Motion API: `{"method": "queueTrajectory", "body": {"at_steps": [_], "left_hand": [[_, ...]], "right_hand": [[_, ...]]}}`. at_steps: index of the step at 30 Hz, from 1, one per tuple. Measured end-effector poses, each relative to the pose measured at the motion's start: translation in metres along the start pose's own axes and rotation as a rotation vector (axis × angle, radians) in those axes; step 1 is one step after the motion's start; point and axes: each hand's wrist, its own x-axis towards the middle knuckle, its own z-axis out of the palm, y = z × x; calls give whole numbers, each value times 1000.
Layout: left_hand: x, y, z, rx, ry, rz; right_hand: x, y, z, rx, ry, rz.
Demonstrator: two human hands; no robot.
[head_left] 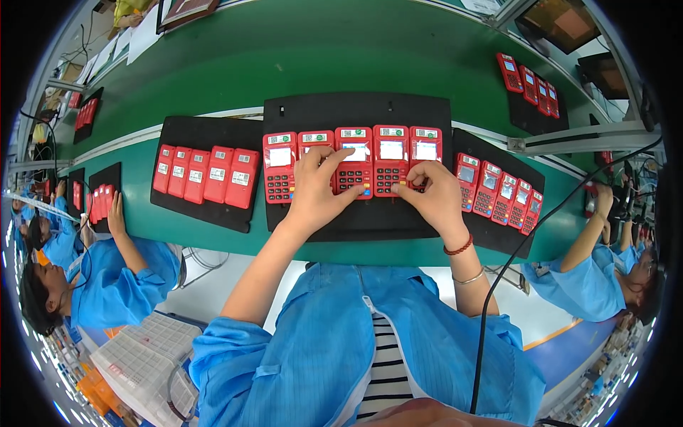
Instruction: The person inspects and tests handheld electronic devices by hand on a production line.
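My left hand (318, 188) was over the middle red terminal (356, 171), thumb and forefinger spread apart, my right hand (440, 198) over the fifth terminal (425, 149), fingers curled, thumb apart, all five rowed on a black mat (356, 110)

This is a factory line: blue-smocked workers (135, 285) beside a green bench (213, 89) bearing red terminals (390, 160).

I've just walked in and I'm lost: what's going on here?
A person in blue is busy at five red terminals on a black mat. The left hand has its index finger at the screen of the middle terminal; the right hand has its thumb near the next keypad. Five face-down terminals lie to the left, five face-up ones to the right.
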Motion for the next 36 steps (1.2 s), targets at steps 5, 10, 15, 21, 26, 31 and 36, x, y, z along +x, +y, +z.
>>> {"method": "queueTrajectory", "body": {"at_steps": [5,10,15,21,26,31,36], "left_hand": [[6,-4,9,-39,49,-28],[3,-4,7,6,57,-18],[-1,-2,-2,31,-40,38],[3,5,-2,17,-93,-82],[-9,1,-13,-44,2,-23],[-39,-21,-40,-140,269,-167],[-67,-43,-58,-152,340,-339]], "right_hand": [[3,-3,6,-50,65,128],[4,-2,3,-47,24,121],[-3,-2,-6,-8,-62,6],[-6,-5,-3,-32,-13,36],[-16,13,-14,190,116,112],[-18,38,-23,277,130,276],[-14,48,-26,370,49,339]]}}
